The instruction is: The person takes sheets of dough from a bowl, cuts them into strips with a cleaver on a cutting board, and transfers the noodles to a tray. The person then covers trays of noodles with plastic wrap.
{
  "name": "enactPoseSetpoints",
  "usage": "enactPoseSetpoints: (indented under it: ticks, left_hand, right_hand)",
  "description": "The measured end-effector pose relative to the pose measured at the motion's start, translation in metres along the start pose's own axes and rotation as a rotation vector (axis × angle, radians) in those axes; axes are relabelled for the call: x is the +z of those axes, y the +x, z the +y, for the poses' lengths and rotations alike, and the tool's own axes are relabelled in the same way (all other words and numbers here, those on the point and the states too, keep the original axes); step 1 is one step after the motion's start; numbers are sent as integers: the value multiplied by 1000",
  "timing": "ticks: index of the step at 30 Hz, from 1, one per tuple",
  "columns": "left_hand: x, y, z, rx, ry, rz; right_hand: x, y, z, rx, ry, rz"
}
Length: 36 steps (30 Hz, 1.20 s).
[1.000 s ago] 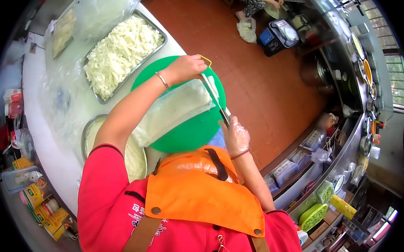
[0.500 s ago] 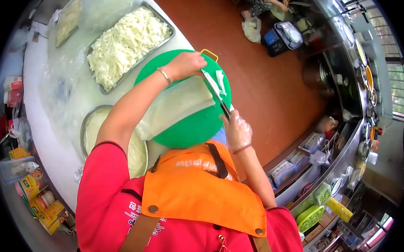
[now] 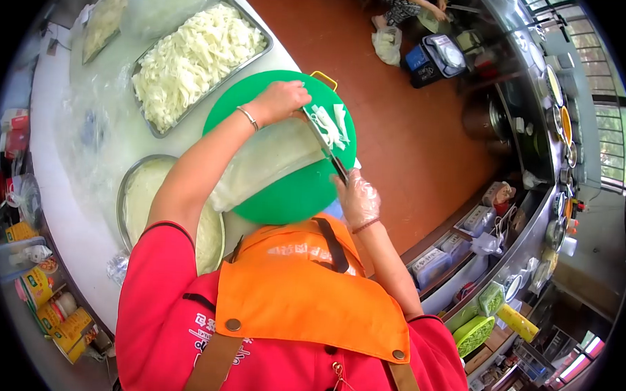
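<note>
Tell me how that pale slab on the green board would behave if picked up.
The pale slab would probably sag: the strips lying past the knife look soft and bent. Its smooth, faintly shiny surface suggests it may feel slippery. Being flat-sided, it seems unlikely to roll.

- Long straight knife (image 3: 318, 131): smooth metal blade with a dull shine, dark handle.
- Round green cutting board (image 3: 292, 194): plastic-looking, smooth, mostly matt.
- Folded whitish slab of thin sheets (image 3: 269, 162): smooth, with a moist-looking sheen.
- Rectangular silver tray (image 3: 269, 41): shiny metal rim.
- Round silver bowl (image 3: 122, 202): polished metal rim.
- Thin clear glove (image 3: 361, 203): crinkled plastic, glossy.
- Loose clear sheeting (image 3: 96, 126): wrinkled plastic, glossy.
- Orange apron (image 3: 308, 300): matt cloth, with a metal snap button (image 3: 233, 325).
- Red shirt (image 3: 159, 273): matt cloth.
- Reddish-brown floor (image 3: 407, 130): smooth, faintly shiny.
</note>
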<state>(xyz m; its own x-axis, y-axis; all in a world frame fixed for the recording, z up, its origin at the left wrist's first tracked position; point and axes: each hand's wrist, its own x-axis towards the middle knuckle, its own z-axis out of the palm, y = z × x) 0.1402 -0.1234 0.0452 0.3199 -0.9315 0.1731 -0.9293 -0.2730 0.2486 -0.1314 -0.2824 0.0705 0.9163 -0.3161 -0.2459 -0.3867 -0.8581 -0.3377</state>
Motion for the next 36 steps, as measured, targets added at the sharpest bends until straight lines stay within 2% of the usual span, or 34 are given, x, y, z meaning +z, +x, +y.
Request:
enactPoseSetpoints:
  ticks: [2,5,10,14,18,21,23,25,28,32,36]
  left_hand:
    - [-16,-4,5,14,16,54]
    - [-2,-11,9,22,30,-6]
    - [-13,-17,1,10,65,59]
    - [4,-25,2,25,43,3]
    - [-23,-27,3,-7,37,76]
    - [-22,-34,9,-47,30,20]
    - [-7,-36,1,-33,33,-17]
    - [-10,-39,-1,-37,30,-11]
    - [-22,-43,1,-66,18,55]
    - [0,-52,0,-47,40,60]
    - [-23,-52,-4,-82,-2,37]
  right_hand:
    - [-23,-2,-13,11,-14,-18]
    - [35,2,12,-81,53,35]
    - [-27,-4,-25,44,51,-135]
    - [25,0,-6,-29,119,-50]
    - [-20,-1,-27,6,58,-87]
    - [0,-7,-21,-49,179,-69]
    - [26,8,-9,-47,106,-91]
    - [9,9,-22,-39,28,-94]
    - [-18,1,-34,-65,71,-93]
    - [27,4,-21,-47,125,-134]
    - [-10,4,-35,-52,54,-116]
